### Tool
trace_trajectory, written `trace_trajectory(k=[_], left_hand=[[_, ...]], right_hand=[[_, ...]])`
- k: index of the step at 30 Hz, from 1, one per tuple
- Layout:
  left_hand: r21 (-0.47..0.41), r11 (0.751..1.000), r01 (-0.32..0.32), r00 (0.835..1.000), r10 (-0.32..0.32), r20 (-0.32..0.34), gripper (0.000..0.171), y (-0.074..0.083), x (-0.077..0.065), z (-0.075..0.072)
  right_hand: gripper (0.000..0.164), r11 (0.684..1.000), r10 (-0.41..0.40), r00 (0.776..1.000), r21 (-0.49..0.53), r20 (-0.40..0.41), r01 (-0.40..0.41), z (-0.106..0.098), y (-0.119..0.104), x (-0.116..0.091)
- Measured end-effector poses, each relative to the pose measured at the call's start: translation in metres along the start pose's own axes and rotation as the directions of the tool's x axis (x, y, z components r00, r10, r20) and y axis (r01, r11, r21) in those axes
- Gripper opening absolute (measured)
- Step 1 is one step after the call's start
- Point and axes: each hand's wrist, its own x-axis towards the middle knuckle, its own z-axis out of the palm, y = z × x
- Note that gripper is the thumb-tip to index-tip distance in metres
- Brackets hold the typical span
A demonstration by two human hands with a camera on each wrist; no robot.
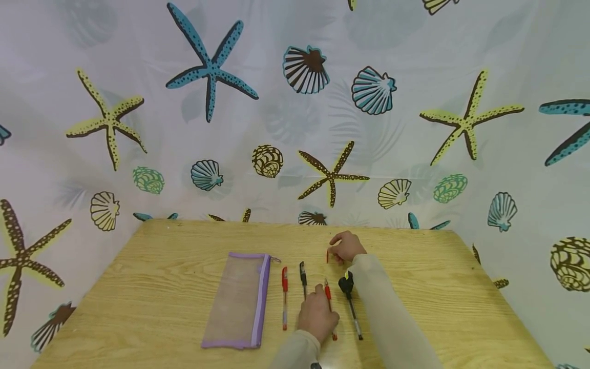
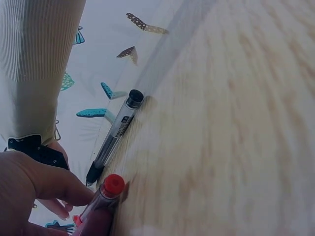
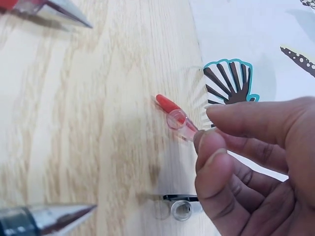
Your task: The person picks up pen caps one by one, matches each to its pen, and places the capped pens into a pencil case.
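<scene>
My left hand holds an uncapped red pen near the table, its tip pointing away from me. In the left wrist view, the fingers lie against the red pen's barrel, near its round red end. Farther forward, my right hand pinches a clear pen cap with a red clip, its round opening turned toward the red pen's tip. Cap and tip are apart. An uncapped black pen lies to the right of the red one. A black-clipped cap lies below the right fingers in the right wrist view.
Left of my left hand lie a capped black pen, partly covered by the hand, and a capped red pen. Beyond them is a mesh pouch with purple edging. A curtain printed with starfish and shells borders the wooden table.
</scene>
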Motion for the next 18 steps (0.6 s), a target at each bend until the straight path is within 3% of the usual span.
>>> trace_trajectory(k=[9,18], left_hand=[[0.01,1.0,-0.002,0.999,0.002,-0.036,0.058,-0.0014,-0.0011,0.0024],[-0.022,0.999,0.029,0.999,-0.029,-0.016,0.056,-0.0007,0.0003,0.0029]], right_hand=[[0.017,0.997,-0.01,1.0,-0.072,-0.004,0.009,0.0005,-0.0016,-0.0004],[0.017,0.996,-0.005,1.0,-0.089,0.002,0.005,0.0005,-0.0071,-0.0068]])
